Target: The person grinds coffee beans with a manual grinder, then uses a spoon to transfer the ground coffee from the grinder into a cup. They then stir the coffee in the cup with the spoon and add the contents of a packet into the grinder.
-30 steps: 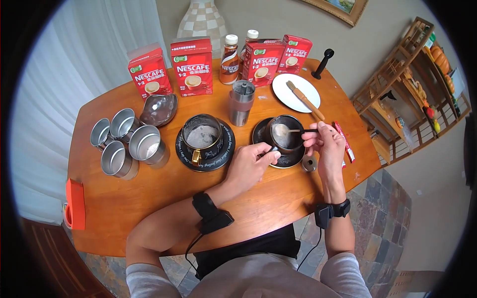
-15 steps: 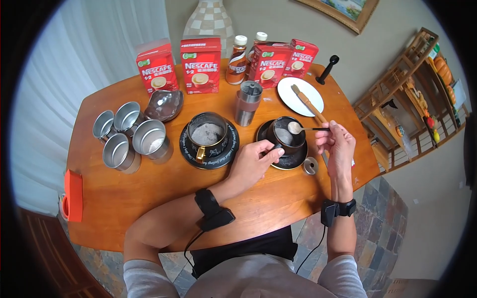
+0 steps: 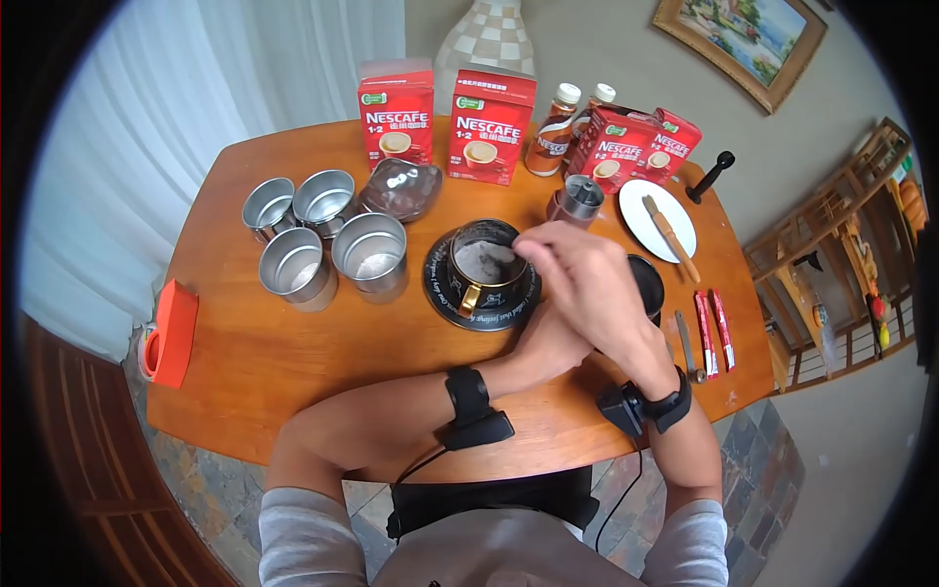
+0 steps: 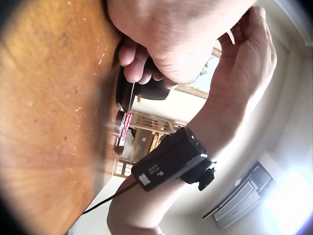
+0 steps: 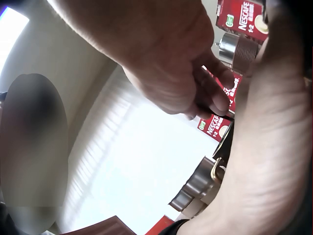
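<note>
Well, the right hand point(image 3: 585, 284) pinches a slim spoon point(image 5: 222, 116) over powder point(image 3: 479, 261).

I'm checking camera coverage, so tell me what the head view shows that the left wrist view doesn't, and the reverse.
Only the head view: four metal cups, the gold-handled cup, red NESCAFE boxes and a white plate with a brush lying across it.

Only the left wrist view: the left hand's fingers at the dark cup, and a bright light.

Both: the right hand, part of that dark cup, the red packets, the wooden shelf, the framed painting and the table.
</note>
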Tool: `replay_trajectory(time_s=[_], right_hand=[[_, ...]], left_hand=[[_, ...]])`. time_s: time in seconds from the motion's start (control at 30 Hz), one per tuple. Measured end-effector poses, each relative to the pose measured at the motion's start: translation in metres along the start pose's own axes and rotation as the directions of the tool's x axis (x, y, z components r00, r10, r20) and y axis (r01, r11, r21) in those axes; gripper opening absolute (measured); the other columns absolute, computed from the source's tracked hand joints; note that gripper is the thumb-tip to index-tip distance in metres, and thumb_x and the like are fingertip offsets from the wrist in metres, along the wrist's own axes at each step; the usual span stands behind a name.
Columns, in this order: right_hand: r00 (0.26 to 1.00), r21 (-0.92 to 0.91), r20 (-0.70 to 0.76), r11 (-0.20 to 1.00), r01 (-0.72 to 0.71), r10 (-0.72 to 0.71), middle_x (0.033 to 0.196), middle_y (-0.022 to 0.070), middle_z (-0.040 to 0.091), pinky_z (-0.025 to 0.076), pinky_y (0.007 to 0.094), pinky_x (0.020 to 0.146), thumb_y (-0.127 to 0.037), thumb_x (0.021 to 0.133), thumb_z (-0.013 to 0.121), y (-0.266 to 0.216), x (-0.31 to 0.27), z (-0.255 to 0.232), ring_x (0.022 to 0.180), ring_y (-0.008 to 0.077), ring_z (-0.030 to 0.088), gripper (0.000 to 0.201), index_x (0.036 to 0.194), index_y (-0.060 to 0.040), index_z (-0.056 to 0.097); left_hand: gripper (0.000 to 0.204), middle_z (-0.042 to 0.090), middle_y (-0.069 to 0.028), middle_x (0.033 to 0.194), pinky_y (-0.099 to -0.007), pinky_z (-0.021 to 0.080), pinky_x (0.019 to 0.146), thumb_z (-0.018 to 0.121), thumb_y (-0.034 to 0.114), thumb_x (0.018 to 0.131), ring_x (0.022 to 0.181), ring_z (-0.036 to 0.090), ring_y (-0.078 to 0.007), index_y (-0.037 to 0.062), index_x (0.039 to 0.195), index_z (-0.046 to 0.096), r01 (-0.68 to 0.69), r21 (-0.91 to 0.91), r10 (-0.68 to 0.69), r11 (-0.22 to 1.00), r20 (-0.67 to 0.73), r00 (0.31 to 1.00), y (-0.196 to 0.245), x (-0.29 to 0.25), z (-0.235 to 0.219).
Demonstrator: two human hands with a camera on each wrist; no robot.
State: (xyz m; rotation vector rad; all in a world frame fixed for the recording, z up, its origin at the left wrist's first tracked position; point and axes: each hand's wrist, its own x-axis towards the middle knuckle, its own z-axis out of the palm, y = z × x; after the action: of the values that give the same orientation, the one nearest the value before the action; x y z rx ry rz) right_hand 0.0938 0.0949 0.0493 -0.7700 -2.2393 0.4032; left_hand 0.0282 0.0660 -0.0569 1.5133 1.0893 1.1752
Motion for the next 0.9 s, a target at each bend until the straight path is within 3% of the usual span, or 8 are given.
replay_trajectory(time_s=[0.07, 0.13, 0.23, 0.37, 0.4, 0.57, 0.77, 0.9], right_hand=[[0.998, -0.021, 0.062, 1.000, 0.000, 0.001, 0.093, 0.0198, 0.073, 0.057, 0.0464, 0.077, -0.013, 0.098, 0.069, 0.004, 0.008, 0.001, 0.085, 0.0402, 0.070, 0.014, 0.100, 0.0005, 0.073], [0.997, -0.044, 0.083, 0.999, -0.006, 0.010, 0.094, 0.0189, 0.073, 0.056, 0.0463, 0.078, -0.014, 0.098, 0.070, 0.006, 0.015, -0.001, 0.088, 0.0389, 0.071, 0.015, 0.100, 0.0003, 0.074], [0.995, -0.093, 0.089, 0.994, 0.059, -0.051, 0.094, 0.0178, 0.074, 0.057, 0.0461, 0.079, -0.016, 0.097, 0.071, 0.016, 0.010, 0.005, 0.090, 0.0380, 0.071, 0.016, 0.099, -0.0004, 0.075], [0.999, -0.114, 0.029, 0.993, -0.034, 0.038, 0.101, 0.0177, 0.073, 0.057, 0.0469, 0.079, -0.019, 0.094, 0.075, 0.012, -0.010, 0.015, 0.095, 0.0393, 0.071, 0.027, 0.114, -0.0022, 0.071], [0.998, -0.104, 0.018, 0.993, -0.059, 0.061, 0.104, 0.0180, 0.071, 0.057, 0.0480, 0.079, -0.018, 0.091, 0.077, 0.011, -0.015, 0.016, 0.095, 0.0403, 0.070, 0.034, 0.120, -0.0023, 0.067], [0.994, 0.005, -0.072, 0.997, -0.078, 0.078, 0.106, 0.0177, 0.070, 0.055, 0.0512, 0.079, -0.013, 0.087, 0.079, -0.001, -0.033, 0.014, 0.098, 0.0418, 0.068, 0.038, 0.121, -0.0031, 0.066], [0.995, 0.001, -0.043, 0.996, 0.087, -0.087, 0.102, 0.0152, 0.069, 0.055, 0.0478, 0.079, -0.015, 0.086, 0.080, 0.004, -0.034, 0.010, 0.099, 0.0375, 0.068, 0.032, 0.112, -0.0026, 0.066], [0.982, -0.003, -0.073, 0.985, 0.172, -0.172, 0.100, 0.0128, 0.069, 0.055, 0.0460, 0.081, -0.015, 0.086, 0.080, 0.006, -0.032, 0.017, 0.098, 0.0350, 0.068, 0.029, 0.109, -0.0027, 0.068]], left_hand=[[0.023, 0.072, -0.0202, 0.085, -0.0484, 0.055, 0.073, 0.067, 0.017, 0.094, 0.082, 0.073, -0.0338, -0.0040, 0.105, 0.066, -0.072, 0.008, 0.072, 0.997, -0.033, 0.997, 0.004, -0.001, -0.001], [0.025, 0.072, -0.0204, 0.089, -0.0501, 0.054, 0.077, 0.066, 0.018, 0.095, 0.085, 0.072, -0.0342, -0.0033, 0.108, 0.065, 0.053, -0.030, -0.052, 0.998, 0.045, 0.998, 0.005, 0.003, -0.003], [0.027, 0.068, -0.0154, 0.080, -0.0497, 0.054, 0.075, 0.063, 0.018, 0.098, 0.077, 0.070, -0.0326, -0.0031, 0.114, 0.062, 0.078, -0.018, -0.077, 0.997, 0.036, 0.996, 0.007, 0.002, -0.003], [0.036, 0.055, -0.0146, 0.129, -0.0403, 0.047, 0.106, 0.054, 0.009, 0.108, 0.127, 0.055, -0.0214, -0.0013, 0.141, 0.044, -0.178, -0.032, 0.179, 0.984, 0.038, 0.983, -0.030, 0.001, 0.007], [0.041, 0.054, -0.0147, 0.135, -0.0412, 0.045, 0.111, 0.055, 0.008, 0.108, 0.132, 0.053, -0.0231, 0.0002, 0.146, 0.042, -0.147, -0.100, 0.157, 0.984, 0.096, 0.983, -0.039, -0.002, 0.005], [0.042, 0.054, -0.0149, 0.136, -0.0415, 0.044, 0.112, 0.056, 0.007, 0.107, 0.134, 0.052, -0.0237, 0.0006, 0.146, 0.042, -0.189, -0.024, 0.190, 0.982, 0.124, 0.974, -0.030, -0.014, -0.010], [0.044, 0.054, -0.0151, 0.138, -0.0418, 0.043, 0.113, 0.057, 0.005, 0.106, 0.136, 0.052, -0.0244, 0.0012, 0.148, 0.043, -0.231, 0.108, 0.219, 0.967, 0.111, 0.969, -0.014, -0.026, -0.020], [0.046, 0.053, -0.0157, 0.143, -0.0435, 0.041, 0.115, 0.058, 0.004, 0.106, 0.138, 0.050, -0.0261, 0.0015, 0.149, 0.043, -0.175, 0.315, 0.141, 0.933, 0.127, 0.982, 0.000, -0.043, -0.035]])
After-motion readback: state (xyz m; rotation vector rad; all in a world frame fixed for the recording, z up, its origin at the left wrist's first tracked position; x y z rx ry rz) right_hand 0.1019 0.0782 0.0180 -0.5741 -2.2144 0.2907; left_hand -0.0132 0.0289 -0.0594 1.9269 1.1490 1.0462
